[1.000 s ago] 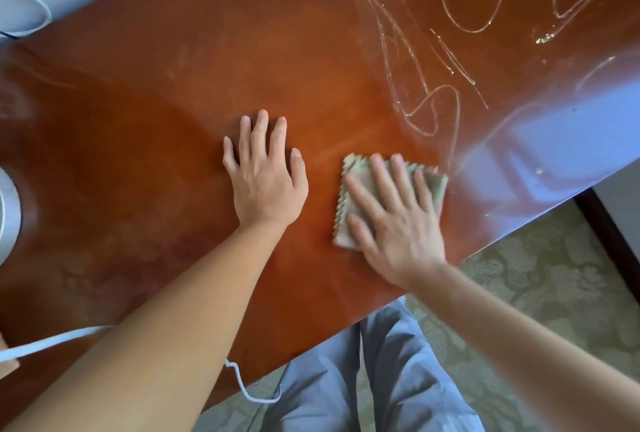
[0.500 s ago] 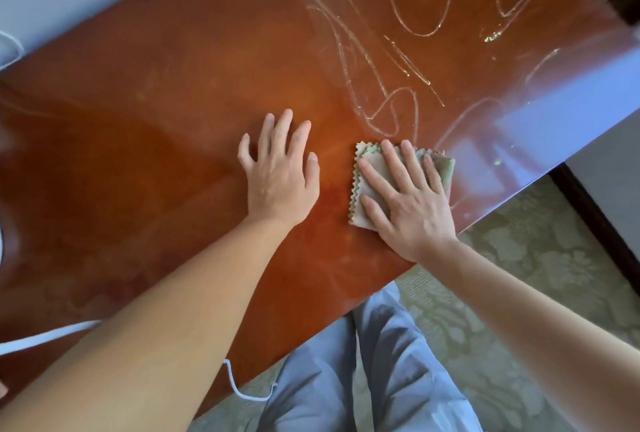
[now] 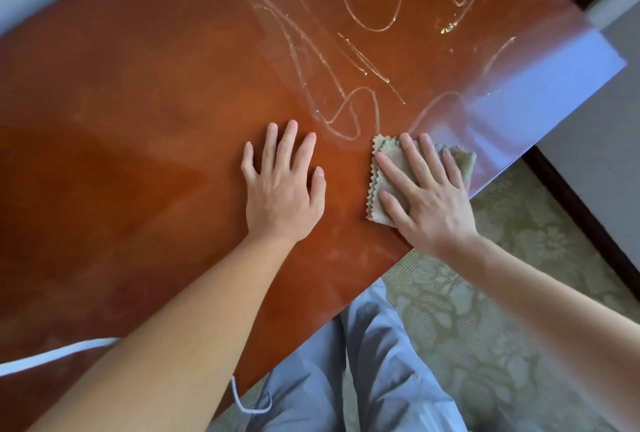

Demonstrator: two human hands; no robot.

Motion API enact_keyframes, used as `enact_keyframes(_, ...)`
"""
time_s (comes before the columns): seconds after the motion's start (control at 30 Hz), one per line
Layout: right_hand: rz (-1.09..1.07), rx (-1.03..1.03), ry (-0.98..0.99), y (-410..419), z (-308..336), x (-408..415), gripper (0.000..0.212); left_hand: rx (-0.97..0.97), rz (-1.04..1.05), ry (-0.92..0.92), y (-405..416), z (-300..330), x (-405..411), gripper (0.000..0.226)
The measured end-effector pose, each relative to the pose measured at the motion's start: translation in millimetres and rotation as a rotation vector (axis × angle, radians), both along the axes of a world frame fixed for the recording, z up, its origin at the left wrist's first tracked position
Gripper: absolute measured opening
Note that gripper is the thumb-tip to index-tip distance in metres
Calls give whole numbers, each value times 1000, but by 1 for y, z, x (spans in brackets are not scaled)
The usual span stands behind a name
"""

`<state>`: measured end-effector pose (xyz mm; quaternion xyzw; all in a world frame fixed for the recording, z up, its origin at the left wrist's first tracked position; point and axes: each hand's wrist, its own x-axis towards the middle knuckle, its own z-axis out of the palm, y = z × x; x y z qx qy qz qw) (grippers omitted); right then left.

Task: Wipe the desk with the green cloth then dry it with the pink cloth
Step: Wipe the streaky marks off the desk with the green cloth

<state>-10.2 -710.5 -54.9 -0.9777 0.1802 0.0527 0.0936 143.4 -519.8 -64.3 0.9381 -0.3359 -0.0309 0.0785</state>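
A glossy red-brown wooden desk [image 3: 138,119] fills most of the view. My right hand [image 3: 426,196] lies flat on a folded pale green cloth [image 3: 379,175] with zigzag edges, pressing it to the desk close to the front edge. My left hand [image 3: 282,185] rests palm-down on the bare wood just left of the cloth, fingers spread, holding nothing. Thin wet squiggly streaks [image 3: 346,60] cover the desk beyond both hands. No pink cloth is in view.
A white cable [image 3: 52,357] runs across the desk's near left part and hangs over the front edge [image 3: 249,404]. Below the desk are my grey trousers [image 3: 363,379] and a patterned green carpet [image 3: 502,293]. The desk's right end [image 3: 616,64] borders a wall.
My right hand has slid the green cloth to the right along the front edge, and the view has shifted rightward with it. My left hand stays flat on the wood.
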Motion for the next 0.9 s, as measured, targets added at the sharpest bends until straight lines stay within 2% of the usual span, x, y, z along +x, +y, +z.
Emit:
enact_keyframes(0.13,-36,13,-63,52,-4,-6,58,-14,-2,-5,1,0,2,54)
enact_keyframes(0.23,72,75,-86,112,-11,-26,56,-22,-12,-3,0,0,1,55)
enact_keyframes(0.33,194,79,-73,93,-10,-29,55,-9,-16,-17,1,0,2,55)
enact_keyframes(0.4,120,47,-69,48,-6,-18,54,0,-12,-14,1,0,2,55)
enact_keyframes(0.5,-99,13,23,-13,3,3,56,5,-9,-15,1,-1,2,57)
enact_keyframes(0.63,-218,2,13,7,2,14,56,-6,-9,-25,1,-1,2,57)
enact_keyframes(0.77,-30,41,-44,77,-5,-8,55,-14,-15,-22,1,0,1,56)
enact_keyframes(0.9,198,33,-32,47,-7,-15,54,-5,-17,-22,2,0,1,56)
